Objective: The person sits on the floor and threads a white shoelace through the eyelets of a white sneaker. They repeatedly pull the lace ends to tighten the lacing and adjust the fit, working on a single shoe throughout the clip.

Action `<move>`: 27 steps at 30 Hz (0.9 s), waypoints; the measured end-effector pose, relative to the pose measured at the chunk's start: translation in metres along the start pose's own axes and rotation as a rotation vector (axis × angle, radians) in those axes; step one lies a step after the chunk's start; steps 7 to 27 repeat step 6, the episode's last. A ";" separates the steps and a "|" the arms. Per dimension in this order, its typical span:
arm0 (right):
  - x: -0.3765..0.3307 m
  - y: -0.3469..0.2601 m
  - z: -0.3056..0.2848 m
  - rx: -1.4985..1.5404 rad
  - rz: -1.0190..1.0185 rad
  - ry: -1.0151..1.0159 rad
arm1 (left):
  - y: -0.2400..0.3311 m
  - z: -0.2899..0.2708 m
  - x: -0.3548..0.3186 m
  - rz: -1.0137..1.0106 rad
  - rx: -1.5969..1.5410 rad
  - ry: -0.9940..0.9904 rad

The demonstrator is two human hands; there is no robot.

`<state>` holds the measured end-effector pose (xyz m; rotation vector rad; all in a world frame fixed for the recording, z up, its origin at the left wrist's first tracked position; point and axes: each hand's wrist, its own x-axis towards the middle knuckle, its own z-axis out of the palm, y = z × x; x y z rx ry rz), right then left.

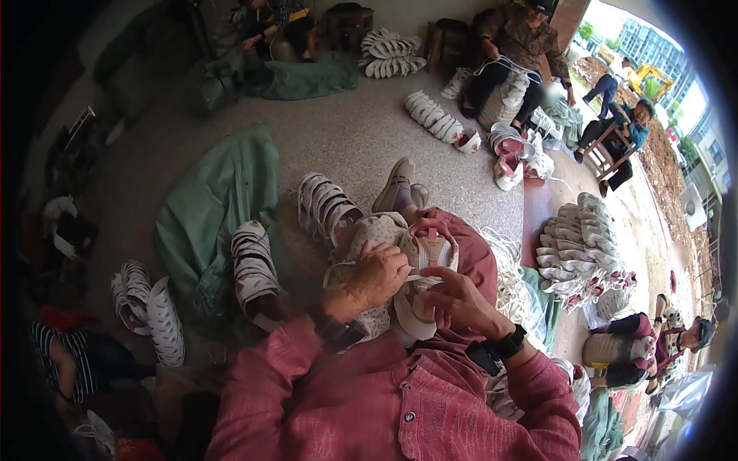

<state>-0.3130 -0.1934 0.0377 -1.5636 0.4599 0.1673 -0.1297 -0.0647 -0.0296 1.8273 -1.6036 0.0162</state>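
A pale sneaker (415, 321) with a dark red lining lies across my lap, its opening pointing away from me. A white shoelace (416, 279) crosses its front between my fingertips. My left hand (375, 275) is closed at the left side of the shoe, its fingers pinching the lace. On the other side, my right hand (461, 304) has its thumb and fingers bent together at the lace, close over the shoe. Part of the shoe is hidden under both hands. A speckled pale cloth (374, 230) covers my left leg beside the shoe.
Rows of nested white shoes stand at my left, one row (255, 265) near a green sack (231, 200). Loose white laces (511, 284) hang by my right leg. A large shoe pile (580, 246) lies farther right. Several people sit around; one person (523, 46) handles laces.
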 end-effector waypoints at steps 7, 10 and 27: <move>0.003 0.002 0.002 -0.016 -0.040 -0.043 | 0.010 0.017 0.006 -0.090 0.122 0.022; 0.003 0.002 0.002 -0.016 -0.040 -0.043 | 0.010 0.017 0.006 -0.090 0.122 0.022; 0.003 0.002 0.002 -0.016 -0.040 -0.043 | 0.010 0.017 0.006 -0.090 0.122 0.022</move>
